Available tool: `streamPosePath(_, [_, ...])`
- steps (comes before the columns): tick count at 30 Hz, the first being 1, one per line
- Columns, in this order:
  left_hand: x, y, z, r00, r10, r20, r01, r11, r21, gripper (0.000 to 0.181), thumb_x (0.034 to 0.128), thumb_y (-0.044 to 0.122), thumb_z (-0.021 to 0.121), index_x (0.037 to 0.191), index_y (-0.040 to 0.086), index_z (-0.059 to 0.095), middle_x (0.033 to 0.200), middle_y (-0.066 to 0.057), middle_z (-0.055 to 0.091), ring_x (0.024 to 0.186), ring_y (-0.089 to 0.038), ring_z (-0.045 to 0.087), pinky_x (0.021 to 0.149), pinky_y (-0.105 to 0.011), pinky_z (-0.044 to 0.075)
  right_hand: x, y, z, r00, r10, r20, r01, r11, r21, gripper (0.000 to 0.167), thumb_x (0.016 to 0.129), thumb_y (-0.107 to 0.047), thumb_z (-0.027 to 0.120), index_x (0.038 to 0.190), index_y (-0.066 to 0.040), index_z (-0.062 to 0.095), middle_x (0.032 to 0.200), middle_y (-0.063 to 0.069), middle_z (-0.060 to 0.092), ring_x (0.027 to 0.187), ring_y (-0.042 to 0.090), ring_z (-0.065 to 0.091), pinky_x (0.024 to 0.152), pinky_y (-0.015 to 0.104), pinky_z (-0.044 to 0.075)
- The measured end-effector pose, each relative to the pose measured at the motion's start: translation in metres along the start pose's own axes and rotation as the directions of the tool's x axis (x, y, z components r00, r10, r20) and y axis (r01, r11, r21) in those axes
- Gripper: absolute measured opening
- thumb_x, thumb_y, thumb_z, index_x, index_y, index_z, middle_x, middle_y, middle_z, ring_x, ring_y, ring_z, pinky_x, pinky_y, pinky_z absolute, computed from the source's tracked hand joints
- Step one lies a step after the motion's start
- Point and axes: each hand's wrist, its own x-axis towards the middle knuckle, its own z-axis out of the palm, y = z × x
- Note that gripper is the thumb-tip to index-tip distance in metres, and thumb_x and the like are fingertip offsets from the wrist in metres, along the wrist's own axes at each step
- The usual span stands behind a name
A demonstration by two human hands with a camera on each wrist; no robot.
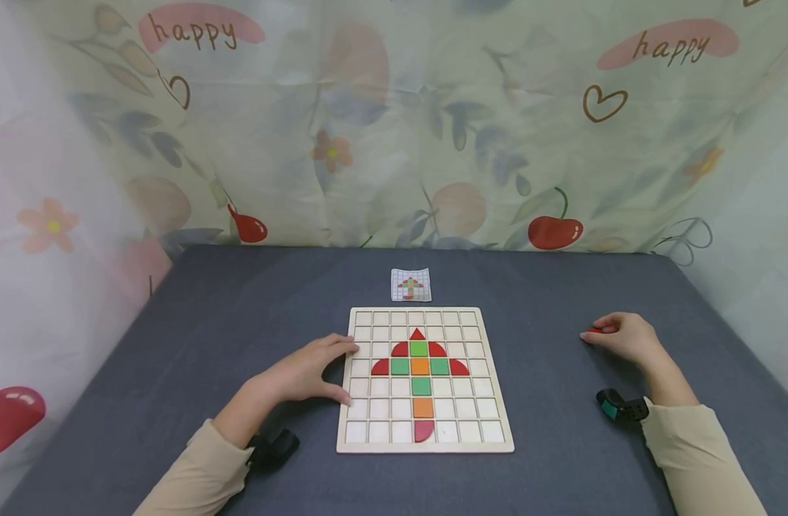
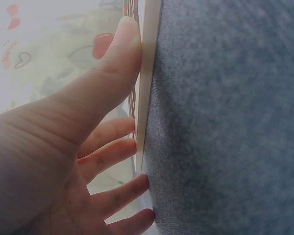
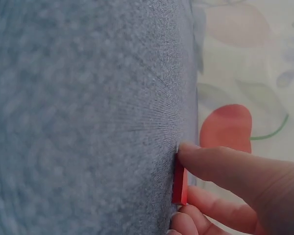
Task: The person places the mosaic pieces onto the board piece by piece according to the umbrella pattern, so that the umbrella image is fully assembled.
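Note:
A wooden grid board [image 1: 364, 453] lies on the table, with red, green and orange tiles set in its cells in an arrow-like figure. My left hand [image 1: 306, 370] touches the board's left edge, thumb and fingers spread; in the left wrist view the thumb [image 2: 122, 49] lies against the pale rim. Off to the board's right, my right hand [image 1: 628, 340] pinches a small red tile [image 3: 180, 183] between thumb and fingers, low at the cloth. Most of that tile is hidden in the head view.
A small printed card [image 1: 411, 285] with a similar figure on a grid lies just behind the board. Dark grey cloth [image 1: 264, 301] covers the table. Behind it hangs a patterned curtain [image 1: 394, 179]. Each wrist wears a black strap device [image 1: 619, 406].

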Motion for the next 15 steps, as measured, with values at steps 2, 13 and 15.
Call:
streamPosePath(2, [0.0,0.0,0.0,1.0,-0.003,-0.001,0.003,1.0,-0.001,0.084,0.0694,0.044,0.078,0.137,0.007,0.045,0.143,-0.013,0.041,0.129,-0.029,0.041,0.105,-0.047,0.037,0.0,-0.001,0.0,1.0,-0.004,-0.004,0.004,1.0,-0.003,0.053,0.084,-0.036,0.066,0.11,0.01,0.058,0.098,0.026,0.062,0.081,0.024,0.058,0.064,0.028,0.044])
streamPosePath(13, [0.0,0.001,-0.001,1.0,0.001,-0.004,-0.001,1.0,0.007,0.083,0.0695,0.044,0.078,0.137,0.007,0.045,0.142,-0.013,0.042,0.129,-0.029,0.042,0.105,-0.047,0.037,-0.004,-0.021,0.005,0.996,-0.075,-0.039,0.075,0.997,-0.014,0.046,0.085,-0.031,0.066,0.108,0.008,0.06,0.1,0.026,0.063,0.085,0.03,0.059,0.066,0.031,0.045])
streamPosePath(15, [0.0,0.001,-0.001,1.0,0.0,-0.004,0.0,1.0,0.005,0.083,0.0696,0.043,0.078,0.137,0.007,0.045,0.143,-0.013,0.041,0.129,-0.03,0.041,0.105,-0.047,0.036,-0.005,-0.029,0.007,0.994,-0.096,-0.044,0.096,0.995,-0.002,0.046,0.085,-0.032,0.067,0.108,0.007,0.061,0.1,0.024,0.064,0.085,0.028,0.06,0.065,0.03,0.045])
